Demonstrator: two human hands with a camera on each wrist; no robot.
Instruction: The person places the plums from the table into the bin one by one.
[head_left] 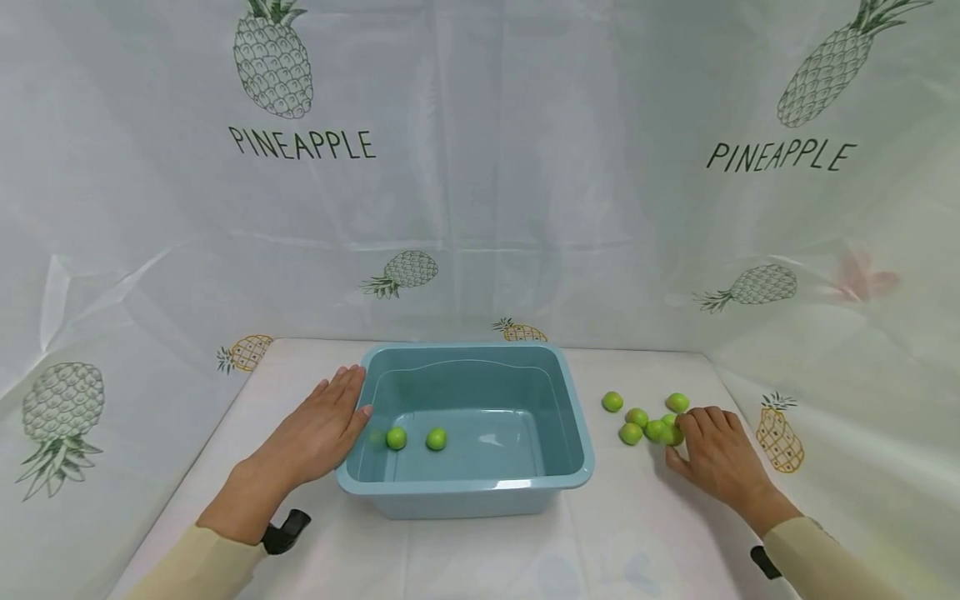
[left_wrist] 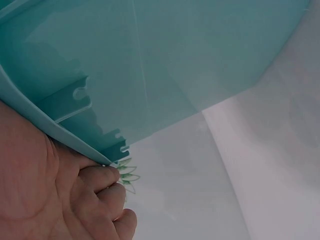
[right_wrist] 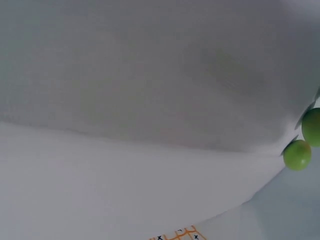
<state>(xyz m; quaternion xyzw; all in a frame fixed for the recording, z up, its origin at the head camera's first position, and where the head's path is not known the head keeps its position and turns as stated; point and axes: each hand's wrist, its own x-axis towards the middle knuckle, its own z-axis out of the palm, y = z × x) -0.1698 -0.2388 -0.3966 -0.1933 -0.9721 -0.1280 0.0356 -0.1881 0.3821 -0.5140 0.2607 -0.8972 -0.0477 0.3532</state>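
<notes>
A light-blue plastic tub (head_left: 465, 485) stands mid-table in the head view. Inside it, two small round green fruits (head_left: 437, 439) lie on the floor towards the left. My left hand (head_left: 322, 425) rests along the tub's left rim, fingers straight and together, thumb over the edge; the left wrist view has its palm (left_wrist: 30, 175) against that rim. To the right of the tub, several more green fruits (head_left: 632, 433) form a loose group. My right hand (head_left: 716, 454) pinches one green fruit (head_left: 669, 436) at the group's right side between thumb and fingers.
A white cloth (head_left: 630, 533) covers the table, and a pineapple-print sheet (head_left: 570, 192) hangs behind and at both sides. One fruit (head_left: 612, 402) lies apart, nearest the tub; another fruit (head_left: 677, 402) sits behind the group. The right wrist view catches two fruits (right_wrist: 297, 155) at its edge.
</notes>
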